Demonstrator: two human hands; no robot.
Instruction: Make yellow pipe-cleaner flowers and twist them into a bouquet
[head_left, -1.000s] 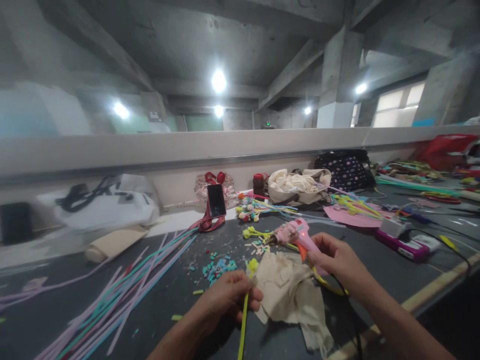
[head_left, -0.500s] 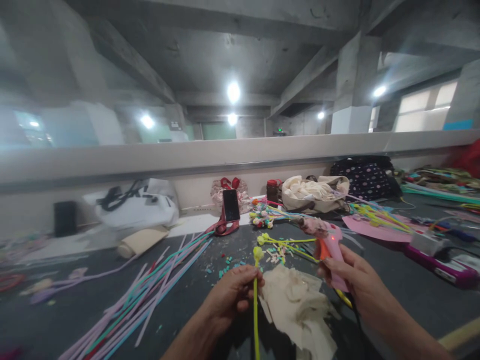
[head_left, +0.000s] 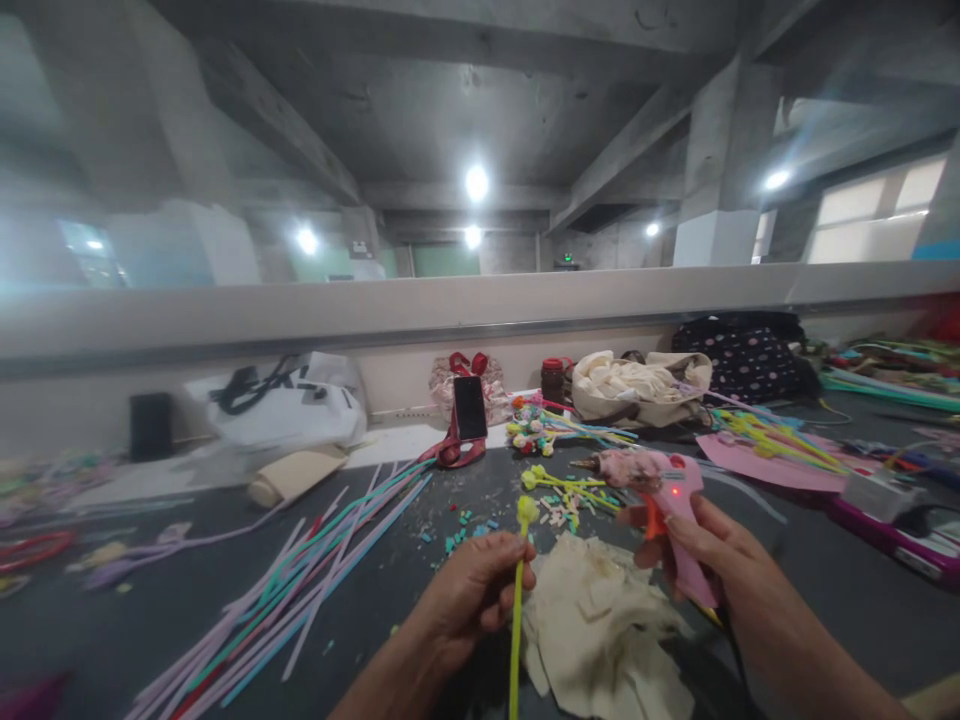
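Observation:
Between thumb and fingers, my left hand pinches a yellow pipe-cleaner flower just below its head; the stem hangs down past the lower edge. My right hand is wrapped round the handle of a pink hot glue gun, with fingers by its orange trigger. A small red light glows on the gun, and its nozzle points left, above and apart from the flower. Below and between both hands lies a crumpled cream cloth. More yellow flowers rest behind it beside small cut coloured bits.
Long coloured pipe cleaners spread across the left. A phone leans upright at the back, near finished-looking flower bundles and a cloth-filled cream bag. At right are pink sheet material and a purple power strip.
The glue gun has turned more level, its nozzle now pointing left and slightly lower. My left hand still holds the flower. The whole view has shifted slightly.

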